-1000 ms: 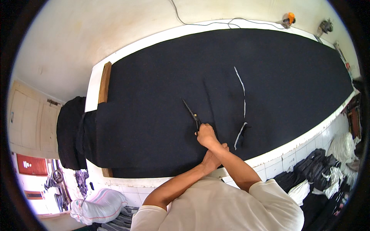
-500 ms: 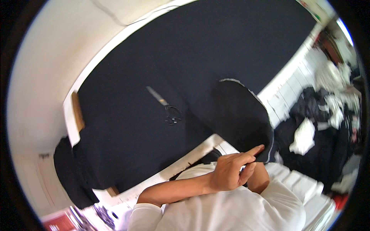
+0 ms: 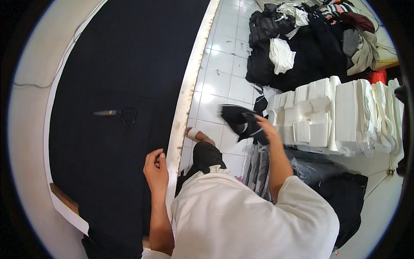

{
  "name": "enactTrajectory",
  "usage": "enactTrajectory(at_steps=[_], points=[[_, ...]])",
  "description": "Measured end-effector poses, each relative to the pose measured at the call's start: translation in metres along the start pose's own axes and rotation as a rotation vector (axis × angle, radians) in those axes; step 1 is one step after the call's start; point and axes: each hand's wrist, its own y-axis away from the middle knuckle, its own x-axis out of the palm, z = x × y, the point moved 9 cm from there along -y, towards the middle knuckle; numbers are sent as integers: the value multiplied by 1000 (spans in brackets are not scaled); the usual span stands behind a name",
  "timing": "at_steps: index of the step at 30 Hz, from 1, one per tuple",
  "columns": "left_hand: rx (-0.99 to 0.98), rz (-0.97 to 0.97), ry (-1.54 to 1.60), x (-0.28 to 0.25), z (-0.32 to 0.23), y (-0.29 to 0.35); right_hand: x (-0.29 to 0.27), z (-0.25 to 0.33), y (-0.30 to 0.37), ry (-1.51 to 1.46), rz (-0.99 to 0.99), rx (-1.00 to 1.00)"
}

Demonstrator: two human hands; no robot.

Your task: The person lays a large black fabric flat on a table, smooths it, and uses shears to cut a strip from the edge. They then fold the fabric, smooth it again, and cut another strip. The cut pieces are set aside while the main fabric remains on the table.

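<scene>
Over the tiled floor, the right hand grips dark cloth; left hand half-curled, empty.

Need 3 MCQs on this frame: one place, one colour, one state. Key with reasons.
1. Where do the scissors lie?
A. on the black cloth
B. on the tiled floor
C. on the white stacks

2. What colour is the piece of fabric in the right hand?
A. white
B. black
C. red

3. The left hand is
A. gripping the scissors
B. empty, over the cloth by the table edge
C. holding a white stack

A: the scissors rest mid-cloth.
B: the blurred piece is dark.
B: the fingers curl around nothing.
</scene>
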Motion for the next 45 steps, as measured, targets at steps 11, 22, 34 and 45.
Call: enactTrajectory(at_steps=[11,22,34,45], points=[[-420,-385,399,-109,193,189,130,173,85,246,-371,-854],[-810,-1237,1323,-119,284,380,520,333,163,1192,245,-1148],[-758,-1462,1169,-204,251,395,429,159,377,930,1840,-920],[-753,-971,1180,-227,243,420,556,70,516,996,1131,-1131]])
